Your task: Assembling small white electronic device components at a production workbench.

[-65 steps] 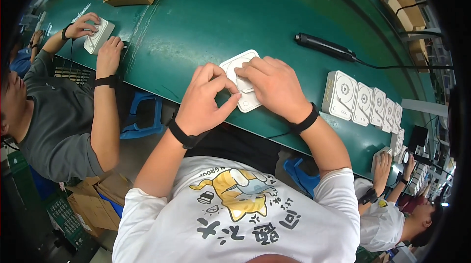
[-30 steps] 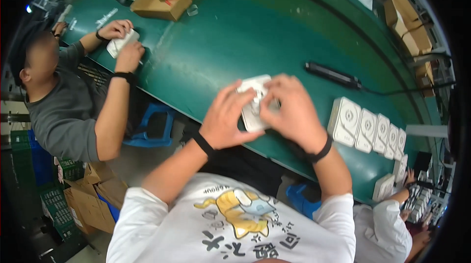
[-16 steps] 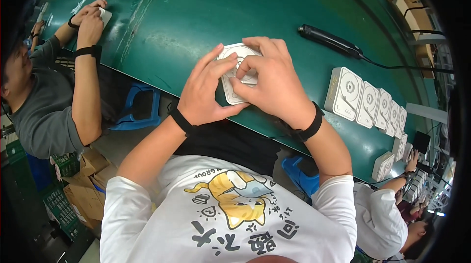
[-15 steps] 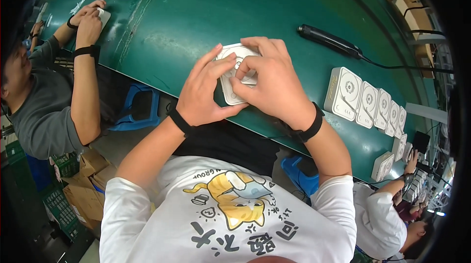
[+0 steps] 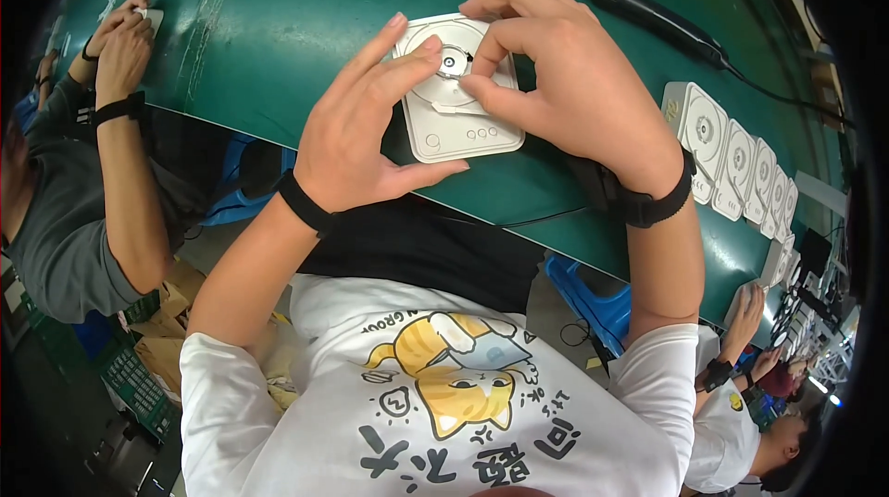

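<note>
A white, rounded-square device (image 5: pixel 454 138), shaped like a small record player, lies on the green table in front of me. Its face has a round recess with a silver ring at the hub, a short arm and small circles along the near edge. My left hand (image 5: pixel 356 117) steadies it, one finger at the far left corner, another touching the hub, the thumb along the near edge. At the hub's right side, the thumb and index finger of my right hand (image 5: pixel 556 66) are pinched together; what they hold, if anything, is hidden. Its other fingers reach over the far edge.
Several similar white devices (image 5: pixel 704 131) stand in a row at the right. A black cylindrical tool (image 5: pixel 657 20) with a cable lies beyond my right hand. Co-workers sit at left and right; one's hands (image 5: pixel 125 43) work on a white piece. A blue stool (image 5: pixel 593 302) stands below the table.
The whole view has shifted, so the device appears higher and larger. My hands have spread slightly, exposing more of the hub and near face. The right hand's pinch stays by the hub.
</note>
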Demonstrator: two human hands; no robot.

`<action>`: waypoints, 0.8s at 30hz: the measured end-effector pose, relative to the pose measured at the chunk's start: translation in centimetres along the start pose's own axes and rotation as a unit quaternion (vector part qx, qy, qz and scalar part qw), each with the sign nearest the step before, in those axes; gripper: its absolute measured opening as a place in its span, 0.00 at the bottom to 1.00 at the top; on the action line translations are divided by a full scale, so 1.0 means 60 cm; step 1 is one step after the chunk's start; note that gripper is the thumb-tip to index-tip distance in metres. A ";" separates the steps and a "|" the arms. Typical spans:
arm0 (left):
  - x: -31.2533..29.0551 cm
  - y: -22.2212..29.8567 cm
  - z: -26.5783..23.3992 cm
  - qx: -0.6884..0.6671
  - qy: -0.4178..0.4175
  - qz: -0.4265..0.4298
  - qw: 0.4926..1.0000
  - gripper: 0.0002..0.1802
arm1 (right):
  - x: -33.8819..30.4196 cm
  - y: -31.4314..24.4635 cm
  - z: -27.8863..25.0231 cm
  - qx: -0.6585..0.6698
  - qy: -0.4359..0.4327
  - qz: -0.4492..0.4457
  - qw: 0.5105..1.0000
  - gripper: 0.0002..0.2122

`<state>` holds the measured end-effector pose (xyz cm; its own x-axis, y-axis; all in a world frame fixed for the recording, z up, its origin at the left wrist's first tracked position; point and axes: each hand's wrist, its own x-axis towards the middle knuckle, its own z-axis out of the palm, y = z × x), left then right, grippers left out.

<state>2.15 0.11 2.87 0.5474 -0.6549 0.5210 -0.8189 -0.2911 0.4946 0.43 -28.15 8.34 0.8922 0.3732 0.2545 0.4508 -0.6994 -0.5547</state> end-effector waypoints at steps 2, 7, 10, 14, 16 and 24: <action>-0.009 -0.002 0.004 0.002 -0.002 0.003 1.000 0.59 | -0.003 0.000 0.002 0.007 -0.003 0.001 1.000 0.08; -0.004 0.003 -0.008 0.029 -0.011 -0.006 0.999 0.51 | 0.001 -0.007 0.007 0.023 -0.009 0.002 1.000 0.08; 0.011 0.006 -0.014 0.050 -0.034 0.007 0.998 0.48 | 0.004 -0.003 0.011 0.016 0.004 0.001 1.000 0.08; 0.034 0.016 -0.021 0.090 -0.073 0.043 0.992 0.46 | -0.011 0.001 0.001 -0.033 0.059 -0.036 0.997 0.11; 0.019 0.008 -0.027 0.106 -0.105 0.025 0.988 0.48 | 0.009 0.015 0.029 -0.008 0.049 -0.035 0.998 0.12; -0.022 -0.032 -0.025 0.134 -0.111 0.073 0.982 0.50 | 0.038 0.076 0.132 0.214 0.103 -0.047 0.970 0.13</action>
<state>3.27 2.61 2.28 0.3937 -0.8304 0.3943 -0.9183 -0.3357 0.2101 4.27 -25.69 0.11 0.8540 0.2633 0.4488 0.5171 -0.3342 -0.7879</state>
